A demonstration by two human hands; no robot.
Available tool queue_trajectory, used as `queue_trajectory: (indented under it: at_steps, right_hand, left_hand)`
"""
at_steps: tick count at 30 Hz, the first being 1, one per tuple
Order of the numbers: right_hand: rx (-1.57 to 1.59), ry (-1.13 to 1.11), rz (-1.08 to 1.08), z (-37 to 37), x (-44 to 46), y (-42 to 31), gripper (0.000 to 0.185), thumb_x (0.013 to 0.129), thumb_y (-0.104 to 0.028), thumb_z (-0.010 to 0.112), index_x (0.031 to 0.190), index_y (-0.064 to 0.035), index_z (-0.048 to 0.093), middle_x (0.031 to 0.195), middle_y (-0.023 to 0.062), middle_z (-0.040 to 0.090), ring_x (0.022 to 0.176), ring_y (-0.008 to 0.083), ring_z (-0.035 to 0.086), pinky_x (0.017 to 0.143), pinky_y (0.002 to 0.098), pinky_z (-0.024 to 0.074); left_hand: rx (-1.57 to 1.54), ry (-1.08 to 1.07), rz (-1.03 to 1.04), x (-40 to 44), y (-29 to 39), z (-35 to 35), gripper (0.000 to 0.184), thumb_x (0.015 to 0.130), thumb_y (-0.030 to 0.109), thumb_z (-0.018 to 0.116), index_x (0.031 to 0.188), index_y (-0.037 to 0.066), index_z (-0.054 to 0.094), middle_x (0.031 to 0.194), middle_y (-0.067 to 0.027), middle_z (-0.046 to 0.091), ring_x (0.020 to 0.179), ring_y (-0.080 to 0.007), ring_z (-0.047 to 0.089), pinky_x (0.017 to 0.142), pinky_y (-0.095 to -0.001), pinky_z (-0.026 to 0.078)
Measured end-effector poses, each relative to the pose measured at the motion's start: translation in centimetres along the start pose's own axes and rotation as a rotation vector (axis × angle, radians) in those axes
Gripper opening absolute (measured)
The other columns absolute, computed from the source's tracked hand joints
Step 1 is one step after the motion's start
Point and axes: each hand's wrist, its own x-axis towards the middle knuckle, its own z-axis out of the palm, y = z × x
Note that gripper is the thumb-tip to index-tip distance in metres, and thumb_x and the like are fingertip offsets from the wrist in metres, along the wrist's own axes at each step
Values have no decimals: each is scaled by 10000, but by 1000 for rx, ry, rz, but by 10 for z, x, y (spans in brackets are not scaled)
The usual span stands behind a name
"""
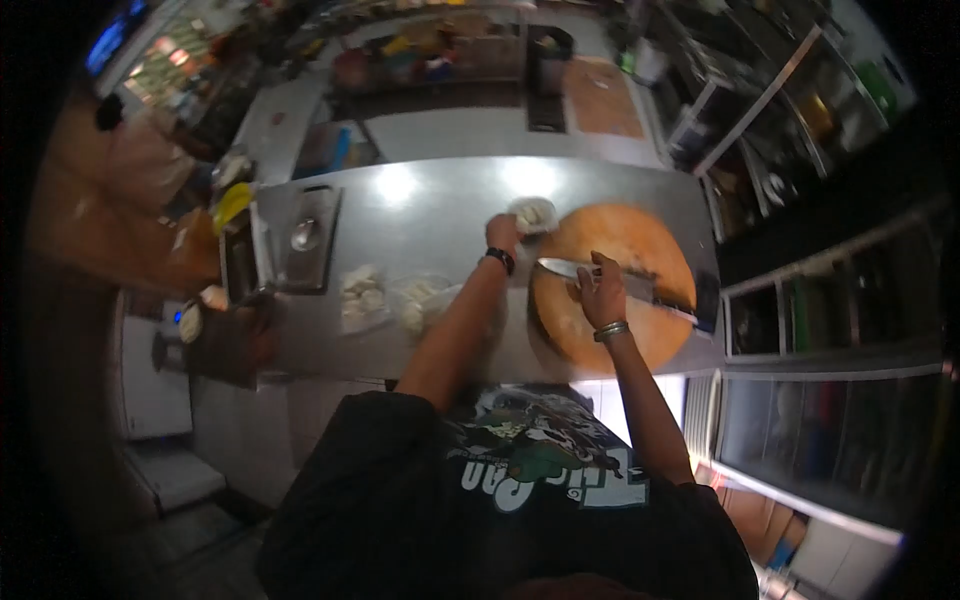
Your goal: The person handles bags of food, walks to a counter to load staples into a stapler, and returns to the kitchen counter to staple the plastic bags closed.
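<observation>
My right hand (602,298) is closed around a knife (563,267) over a round wooden chopping board (625,235). Its blade points left, across the board's left edge. My left hand (503,236) is at the left rim of a small bowl (545,226) of pale pieces, its fingers curled and apparently gripping the rim; the fingertips are blurred. A second dark, long object (675,307), perhaps another knife, lies on the board's right side. Left of my forearm are two clear bags or containers of pale pieces, one farther left (362,300) and one nearer the arm (415,300).
Everything stands on a steel table (430,210). A metal tray (308,245) with a spoon is at its left, beside a rectangular metal container (243,262) and a yellow item (233,207). Metal shelving (760,130) rises on the right. A person (150,160) is blurred at far left.
</observation>
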Motion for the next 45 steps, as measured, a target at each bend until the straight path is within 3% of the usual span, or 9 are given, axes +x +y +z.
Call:
queue_trajectory:
  at_steps: [6, 8, 14, 21, 30, 32, 34, 42, 45]
  right_hand:
    - [1383, -471, 1251, 127, 105, 14, 407, 994, -424, 470, 1188, -73, 539, 988, 121, 603, 926, 280, 607, 837, 408, 531]
    - [1458, -590, 1306, 113, 113, -24, 579, 985, -488, 461, 1409, -99, 394, 1328, 119, 516, 1155, 250, 539, 958, 512, 478]
    - [1823, -1313, 851, 76, 84, -67, 532, 970, -419, 510, 1340, -40, 469, 1207, 104, 593, 1085, 253, 579, 947, 451, 487]
    - [1780, -1712, 933, 21, 41, -123, 398, 909, -246, 591, 1229, -12, 550, 1079, 81, 632, 981, 219, 606, 867, 396, 515]
    - [1158, -1430, 6, -19, 55, -249, 141, 877, -149, 653, 832, -29, 593, 651, 28, 598, 537, 114, 578, 505, 287, 498]
    - [866, -1364, -172, 13, 61, -266, 172, 868, -159, 642, 803, -2, 612, 587, 77, 617, 521, 191, 624, 527, 334, 514]
    - [608, -869, -689, 38, 60, -278, 168, 832, -158, 640, 794, 6, 636, 621, 167, 646, 582, 311, 659, 566, 379, 526]
    - [182, -734, -867, 78, 73, -305, 137, 767, -124, 601, 837, -9, 576, 702, 244, 643, 661, 422, 637, 660, 515, 521]
    - [260, -706, -831, 93, 68, -310, 105, 793, -86, 569, 836, 8, 551, 667, 247, 613, 645, 441, 614, 622, 529, 497]
  left_hand:
    - [493, -156, 333, -48, 81, -10, 38, 854, 34, 549, 849, 64, 572, 788, -11, 580, 716, -124, 598, 630, -286, 527]
    - [-108, 28, 154, -81, 103, -4, 37, 897, 47, 542, 921, 50, 571, 881, -38, 611, 765, -152, 628, 641, -304, 552]
    - [-564, -293, 216, -253, 188, -21, 194, 955, 121, 568, 1123, 24, 558, 992, -64, 627, 865, -200, 644, 790, -341, 569]
    - [-450, 7, 252, -355, 153, -90, 239, 927, 113, 635, 1132, 5, 579, 993, -82, 648, 886, -177, 661, 815, -326, 570]
    - [-146, 450, 360, -453, 169, -128, 161, 920, 106, 647, 976, -36, 597, 808, -100, 652, 694, -168, 678, 646, -327, 625]
    - [-107, 538, 361, -438, 166, -156, 130, 909, 71, 649, 931, -43, 590, 743, -115, 643, 661, -177, 686, 612, -339, 627]
    - [50, 630, 339, -417, 157, -183, 128, 908, 60, 643, 912, -51, 579, 724, -132, 641, 645, -196, 693, 603, -352, 629]
    - [687, 942, 475, -384, 164, -196, 95, 802, 66, 647, 783, -9, 593, 656, -131, 650, 600, -196, 687, 560, -320, 525]
    - [371, 795, 451, -368, 164, -207, 50, 813, 16, 601, 816, -14, 561, 615, -139, 625, 523, -211, 672, 499, -323, 526]
